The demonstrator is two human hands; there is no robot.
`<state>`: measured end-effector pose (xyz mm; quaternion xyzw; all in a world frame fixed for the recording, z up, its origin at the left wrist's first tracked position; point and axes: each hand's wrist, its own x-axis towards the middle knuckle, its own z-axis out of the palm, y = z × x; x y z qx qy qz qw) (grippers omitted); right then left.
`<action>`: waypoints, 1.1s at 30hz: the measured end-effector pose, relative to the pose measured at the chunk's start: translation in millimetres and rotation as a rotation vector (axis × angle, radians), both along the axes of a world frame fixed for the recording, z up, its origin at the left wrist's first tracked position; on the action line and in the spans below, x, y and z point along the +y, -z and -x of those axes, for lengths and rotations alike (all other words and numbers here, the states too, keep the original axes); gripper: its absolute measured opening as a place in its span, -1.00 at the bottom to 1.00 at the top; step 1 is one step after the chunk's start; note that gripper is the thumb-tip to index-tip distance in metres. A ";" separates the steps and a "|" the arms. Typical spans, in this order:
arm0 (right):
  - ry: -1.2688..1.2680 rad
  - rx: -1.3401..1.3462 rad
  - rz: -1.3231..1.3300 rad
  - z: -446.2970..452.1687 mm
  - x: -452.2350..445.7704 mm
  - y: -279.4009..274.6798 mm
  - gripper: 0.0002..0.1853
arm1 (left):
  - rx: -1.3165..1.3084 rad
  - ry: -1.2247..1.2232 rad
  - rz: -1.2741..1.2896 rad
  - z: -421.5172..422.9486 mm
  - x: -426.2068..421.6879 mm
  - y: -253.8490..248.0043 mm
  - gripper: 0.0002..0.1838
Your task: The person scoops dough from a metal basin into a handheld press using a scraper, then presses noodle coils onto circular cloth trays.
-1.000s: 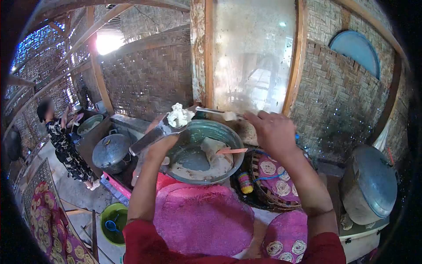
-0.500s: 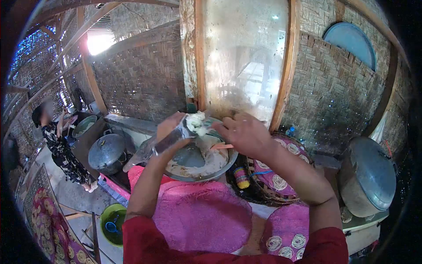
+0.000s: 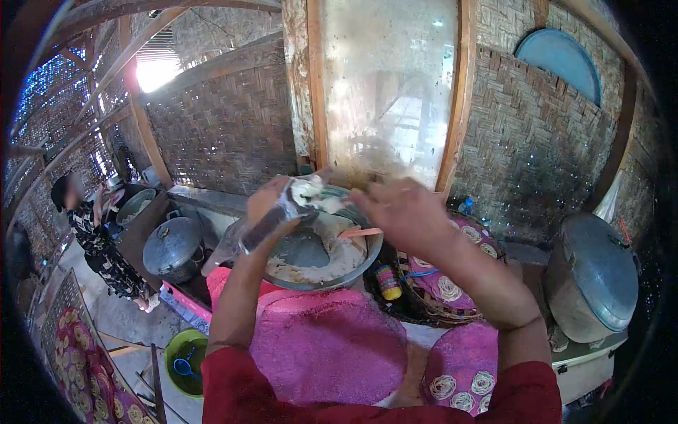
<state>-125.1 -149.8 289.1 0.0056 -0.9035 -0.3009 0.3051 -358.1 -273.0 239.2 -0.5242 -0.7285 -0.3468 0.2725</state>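
My left hand [image 3: 265, 203] is closed around a metal tube [image 3: 267, 227] held tilted above a large basin. White dough [image 3: 308, 189] bulges from the tube's upper end. Close to the dough's right side is my right hand [image 3: 399, 212], its fingers curled but smeared by motion, so whether they grip any dough is unclear. Below both hands, the metal basin [image 3: 318, 285] holds pale dough [image 3: 342, 261] spread over its bottom and sides. An orange-pink flat scraper-like tool [image 3: 360, 232] rests in the basin at the right.
Pink cloth-covered rounds [image 3: 325, 346] lie in front of me. Coiled noodle nests [image 3: 462, 401] lie on pink cloth at right, more in a woven basket [image 3: 441, 319]. Lidded pots [image 3: 593, 275] [image 3: 173, 244] stand either side. Left are a green bucket [image 3: 173, 353] and another person [image 3: 102, 240].
The right hand has shifted slightly and blurs near the dough. White dough now stretches rightward from the tube's mouth. The left hand keeps its hold, moved slightly left.
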 end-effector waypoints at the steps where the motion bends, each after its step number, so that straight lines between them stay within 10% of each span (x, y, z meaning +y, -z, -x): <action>1: -0.028 0.041 0.079 -11.0 1.2 -7.7 -0.64 | 0.030 -0.157 0.025 14.8 2.6 6.5 -0.63; 5: 0.199 0.131 0.460 -10.6 3.3 -15.4 -0.51 | 0.051 -0.123 -0.004 30.4 9.0 4.0 -0.65; 11: -0.168 0.164 1.010 54.9 -9.6 92.2 -0.46 | -0.140 0.122 -0.204 34.6 28.0 17.2 -0.64; 15: -0.421 0.018 1.256 32.1 -9.1 82.1 -0.48 | -0.162 -0.174 -0.078 36.5 9.0 4.9 -0.63; 25: -0.272 0.042 1.215 54.7 -16.4 87.7 -0.58 | -0.110 -0.113 -0.099 46.6 10.7 12.2 -0.68; 28: -0.563 -0.017 1.315 58.6 -9.3 98.0 -0.57 | 0.098 -0.348 -0.018 45.3 -6.1 5.2 -0.73; 31: -0.454 0.263 1.264 62.3 18.3 106.1 -0.56 | 0.089 -0.294 -0.102 53.3 -21.2 5.8 -0.75; 33: 0.309 -0.330 1.109 59.3 19.4 108.0 -0.59 | -0.013 -0.134 -0.224 48.1 -33.6 1.0 -0.76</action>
